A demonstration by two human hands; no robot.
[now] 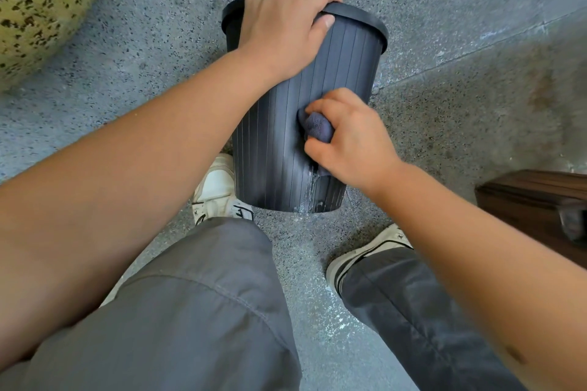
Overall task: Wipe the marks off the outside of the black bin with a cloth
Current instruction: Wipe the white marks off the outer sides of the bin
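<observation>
The black bin (320,98), ribbed down its sides, is being held tilted away from the person on the speckled grey floor (444,41), its base near the feet and its rim farther off. The rim is being gripped by the left hand (279,25): fingers are curled over the edge into the opening, and the thumb is being pressed flat against the outer wall just below the rim.

A bunched dark cloth (317,127) is being held against the bin's side wall by the right hand (349,140). The fingers are curled closed around the wad, so only a small fold is showing past the fingertips, touching the ribs about midway down the wall.

Whitish streaks (313,190) are being shown low on the wall, just below the right hand, running down to the base edge.

White shoes (219,187) and grey trousers (190,311) are being seen beneath the arms. A yellow speckled rounded object (41,3) is lying at upper left, and a dark wooden piece (536,203) at the right edge, both well apart from the bin.
</observation>
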